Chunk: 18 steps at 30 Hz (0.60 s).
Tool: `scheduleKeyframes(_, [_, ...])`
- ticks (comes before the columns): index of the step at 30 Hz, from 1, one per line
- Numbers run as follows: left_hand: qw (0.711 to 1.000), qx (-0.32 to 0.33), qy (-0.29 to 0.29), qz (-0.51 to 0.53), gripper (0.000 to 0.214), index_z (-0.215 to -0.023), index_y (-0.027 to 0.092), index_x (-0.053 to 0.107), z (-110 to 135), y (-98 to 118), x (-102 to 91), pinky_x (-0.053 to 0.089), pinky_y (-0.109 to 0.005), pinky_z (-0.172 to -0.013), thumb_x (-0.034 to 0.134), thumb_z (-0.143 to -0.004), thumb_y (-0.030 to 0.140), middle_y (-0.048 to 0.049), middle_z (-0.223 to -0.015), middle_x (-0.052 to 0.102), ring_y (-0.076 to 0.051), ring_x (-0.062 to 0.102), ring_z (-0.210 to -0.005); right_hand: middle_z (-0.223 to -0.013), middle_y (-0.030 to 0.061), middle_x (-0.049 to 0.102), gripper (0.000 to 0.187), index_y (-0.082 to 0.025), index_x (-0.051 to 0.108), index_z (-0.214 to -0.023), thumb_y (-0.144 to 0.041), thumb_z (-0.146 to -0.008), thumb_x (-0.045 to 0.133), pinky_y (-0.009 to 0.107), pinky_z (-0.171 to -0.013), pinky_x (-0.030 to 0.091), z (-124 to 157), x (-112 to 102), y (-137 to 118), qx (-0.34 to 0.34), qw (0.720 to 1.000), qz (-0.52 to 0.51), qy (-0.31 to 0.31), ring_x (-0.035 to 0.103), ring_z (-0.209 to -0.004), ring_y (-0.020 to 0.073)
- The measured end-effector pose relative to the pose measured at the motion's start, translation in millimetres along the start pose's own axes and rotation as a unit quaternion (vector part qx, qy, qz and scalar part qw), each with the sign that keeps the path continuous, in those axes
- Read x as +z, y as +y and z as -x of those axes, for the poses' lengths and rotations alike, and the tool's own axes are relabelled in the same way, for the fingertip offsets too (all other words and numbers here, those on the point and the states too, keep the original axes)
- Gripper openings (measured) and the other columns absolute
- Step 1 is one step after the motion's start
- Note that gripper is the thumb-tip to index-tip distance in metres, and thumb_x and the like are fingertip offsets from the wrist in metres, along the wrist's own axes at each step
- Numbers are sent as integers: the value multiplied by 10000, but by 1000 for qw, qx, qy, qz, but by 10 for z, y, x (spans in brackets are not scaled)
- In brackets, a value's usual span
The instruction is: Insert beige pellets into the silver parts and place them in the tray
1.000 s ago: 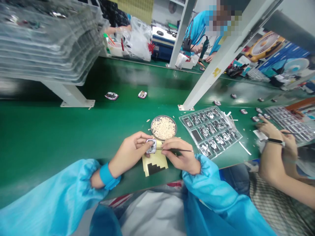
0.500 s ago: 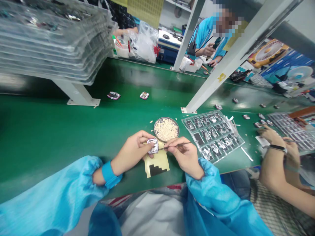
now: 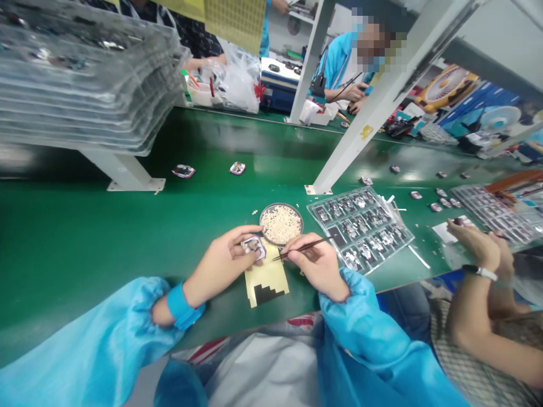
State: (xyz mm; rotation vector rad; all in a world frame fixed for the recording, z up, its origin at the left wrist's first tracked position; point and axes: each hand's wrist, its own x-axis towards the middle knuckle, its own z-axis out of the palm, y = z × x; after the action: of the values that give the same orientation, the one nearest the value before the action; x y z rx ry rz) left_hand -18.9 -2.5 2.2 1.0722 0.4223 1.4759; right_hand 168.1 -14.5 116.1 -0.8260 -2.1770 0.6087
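Tweezers (image 3: pixel 302 247) now tilted in right hand (image 3: pixel 319 265), left hand (image 3: pixel 223 263) gripping small part (image 3: pixel 253 246); dish (image 3: pixel 280 224) and tray (image 3: pixel 360 226) just beyond.

The left hand (image 3: pixel 223 261) has tilted the small metal part (image 3: pixel 253 246), and the tweezers (image 3: pixel 302 247) have drawn off it.

Bench (image 3: pixel 85 226): dish (image 3: pixel 280 224) of small bits at centre; card (image 3: pixel 268 278) in front of the dish; parts tray (image 3: pixel 360 226) right of the dish; stacked trays (image 3: pixel 85 73) on a raised shelf, far left.
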Motion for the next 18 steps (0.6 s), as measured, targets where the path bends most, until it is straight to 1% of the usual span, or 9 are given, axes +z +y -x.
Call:
scheduleKeyframes(2, [1000,-6,-12,-9,475,-1194,145,595,21,18,13,571,-241,-642,759,-800,354,-80,-963,698,-185,702,-785,-893,63,710,103,-189,633,-917,-202,-868,722,373,-803,588,0,22,-5,-68,997,29,15,694,-871,190])
scheduleKeyframes(4, [999,-17,-27,-15,398,-1087,125,629,35,30,23,551,-227,-599,740,-820,399,-83,-882,703,-184,695,-759,-894,72,720,98,-192,639,-919,-172,-862,716,396,-816,587,1,40,-31,-123,991,48,18,698,-873,201])
scheduleKeyframes(6, [999,-27,-33,-14,398,-1054,122,634,43,36,29,501,-201,-516,741,-818,424,-91,-876,707,-172,686,-698,-886,82,727,102,-193,646,-920,-164,-852,718,387,-775,595,3,57,-67,-159,985,65,14,702,-847,205])
scheduleKeyframes(8, [999,-32,-32,-7,425,-1082,126,631,46,39,33,451,-184,-459,755,-806,424,-96,-892,713,-162,677,-649,-878,88,731,107,-194,659,-923,-161,-844,723,376,-741,598,5,72,-94,-185,980,76,8,704,-829,207])
scheduleKeyframes(11, [998,-41,-41,17,425,-1105,127,642,46,49,36,450,-184,-460,743,-820,427,-107,-905,723,-175,690,-664,-889,83,735,137,-199,672,-941,-135,-835,731,374,-750,597,1,93,-102,-195,978,75,-2,706,-840,205])
scheduleKeyframes(15, [995,-57,-53,58,422,-1138,129,668,50,72,34,525,-227,-561,702,-854,438,-118,-936,734,-211,713,-753,-935,73,742,173,-209,676,-963,-145,-825,759,393,-813,587,-16,108,-71,-172,980,100,-12,705,-889,207])
scheduleKeyframes(18, [996,-47,-45,57,442,-1174,130,675,54,79,28,550,-243,-612,696,-856,437,-124,-994,736,-223,716,-814,-913,66,744,152,-209,676,-938,-165,-824,766,398,-823,583,-23,103,-56,-154,981,120,-6,705,-883,209])
